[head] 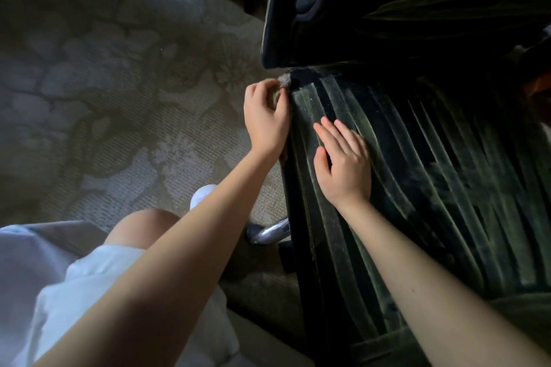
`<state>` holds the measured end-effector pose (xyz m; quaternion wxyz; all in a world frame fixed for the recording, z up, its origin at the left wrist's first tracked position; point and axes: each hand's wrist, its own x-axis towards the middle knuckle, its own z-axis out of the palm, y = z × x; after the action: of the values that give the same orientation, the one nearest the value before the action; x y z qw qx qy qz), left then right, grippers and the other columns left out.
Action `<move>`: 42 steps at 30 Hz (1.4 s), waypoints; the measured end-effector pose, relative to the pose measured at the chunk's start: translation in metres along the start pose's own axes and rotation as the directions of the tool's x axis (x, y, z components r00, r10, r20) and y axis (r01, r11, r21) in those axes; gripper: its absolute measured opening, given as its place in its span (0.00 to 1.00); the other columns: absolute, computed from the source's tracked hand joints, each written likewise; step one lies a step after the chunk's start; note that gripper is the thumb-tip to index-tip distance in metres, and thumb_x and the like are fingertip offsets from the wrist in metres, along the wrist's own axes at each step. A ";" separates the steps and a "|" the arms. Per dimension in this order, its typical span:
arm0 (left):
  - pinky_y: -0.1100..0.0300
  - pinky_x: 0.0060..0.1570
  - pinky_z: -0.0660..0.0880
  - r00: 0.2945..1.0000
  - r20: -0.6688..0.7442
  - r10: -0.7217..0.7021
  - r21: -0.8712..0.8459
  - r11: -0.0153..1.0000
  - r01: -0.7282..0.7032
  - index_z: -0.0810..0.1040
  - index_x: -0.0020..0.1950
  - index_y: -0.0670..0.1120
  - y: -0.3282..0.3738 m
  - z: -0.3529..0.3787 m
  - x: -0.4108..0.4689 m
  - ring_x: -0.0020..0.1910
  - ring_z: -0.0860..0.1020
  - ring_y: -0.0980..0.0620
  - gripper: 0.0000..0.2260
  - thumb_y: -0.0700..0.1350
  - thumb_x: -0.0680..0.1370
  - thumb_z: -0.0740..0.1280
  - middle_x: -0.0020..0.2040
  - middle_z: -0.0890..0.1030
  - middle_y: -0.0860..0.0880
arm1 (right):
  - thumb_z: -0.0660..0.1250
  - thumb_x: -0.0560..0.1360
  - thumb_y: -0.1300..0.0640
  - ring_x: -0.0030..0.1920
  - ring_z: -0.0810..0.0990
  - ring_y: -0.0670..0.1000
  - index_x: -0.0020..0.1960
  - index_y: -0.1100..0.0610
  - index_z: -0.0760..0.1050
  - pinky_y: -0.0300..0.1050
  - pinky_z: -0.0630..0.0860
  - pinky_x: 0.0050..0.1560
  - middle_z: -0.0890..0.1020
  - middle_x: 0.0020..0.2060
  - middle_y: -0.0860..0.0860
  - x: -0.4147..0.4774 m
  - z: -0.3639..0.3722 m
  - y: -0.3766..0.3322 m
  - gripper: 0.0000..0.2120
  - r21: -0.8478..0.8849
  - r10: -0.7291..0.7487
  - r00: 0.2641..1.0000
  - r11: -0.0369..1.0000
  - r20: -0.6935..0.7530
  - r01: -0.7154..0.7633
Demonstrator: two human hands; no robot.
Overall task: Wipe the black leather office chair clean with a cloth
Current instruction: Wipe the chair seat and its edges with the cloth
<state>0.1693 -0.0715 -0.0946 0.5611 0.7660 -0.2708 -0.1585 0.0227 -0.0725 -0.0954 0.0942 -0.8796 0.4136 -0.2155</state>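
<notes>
The left hand (pixel 267 119) has its fingers (pixel 262 92) curled round a small cloth (pixel 283 82) at the far left corner of the black chair (pixel 447 173), the right hand (pixel 343 164) lies flat and open on the seat, which looks dusty, so most wiping seems left.

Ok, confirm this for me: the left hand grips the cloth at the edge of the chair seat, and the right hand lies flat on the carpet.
One detail is wrong. The head view shows the right hand lying flat, fingers straight, on the chair's black seat cushion, not off the chair. The rest stands: the left hand grips the cloth at the edge of the seat.
</notes>
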 end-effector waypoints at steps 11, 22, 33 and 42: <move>0.79 0.47 0.64 0.979 0.194 0.066 0.094 0.992 -0.086 0.79 0.50 0.41 0.006 -0.024 -0.046 0.47 0.72 0.58 0.06 0.37 0.74 0.67 0.49 0.75 0.47 | 0.55 0.75 0.56 0.63 0.74 0.56 0.62 0.59 0.76 0.50 0.62 0.66 0.78 0.62 0.54 0.002 -0.002 -0.001 0.20 -0.012 -0.005 1.000 1.000 0.003 0.005; 0.79 0.48 0.63 0.908 0.411 0.080 0.104 0.985 -0.134 0.80 0.50 0.43 0.011 -0.062 -0.109 0.46 0.72 0.61 0.07 0.39 0.73 0.69 0.46 0.75 0.52 | 0.51 0.75 0.55 0.67 0.71 0.56 0.65 0.59 0.74 0.55 0.63 0.68 0.75 0.65 0.53 0.004 -0.011 -0.006 0.23 0.031 0.066 0.987 0.997 0.146 -0.071; 0.60 0.57 0.68 0.980 0.118 -0.160 0.087 0.985 0.150 0.73 0.60 0.42 0.034 -0.040 -0.029 0.57 0.73 0.49 0.15 0.48 0.76 0.67 0.54 0.75 0.47 | 0.51 0.78 0.53 0.74 0.59 0.51 0.72 0.57 0.64 0.50 0.49 0.73 0.63 0.73 0.51 -0.010 -0.040 0.017 0.24 -0.031 0.164 0.949 0.986 0.269 -0.161; 0.61 0.53 0.65 0.943 0.272 0.193 0.325 0.904 -0.278 0.77 0.58 0.41 0.013 0.013 0.044 0.55 0.76 0.44 0.14 0.49 0.78 0.64 0.55 0.80 0.44 | 0.46 0.77 0.47 0.73 0.60 0.53 0.74 0.54 0.61 0.50 0.49 0.72 0.60 0.74 0.50 -0.021 -0.031 0.029 0.28 -0.062 0.171 0.964 0.985 0.205 -0.162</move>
<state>0.1948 -0.1104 -0.0841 0.3913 0.7927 -0.4502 -0.1258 -0.0230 -0.0745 -0.0839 0.1352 -0.8613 0.4786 -0.1037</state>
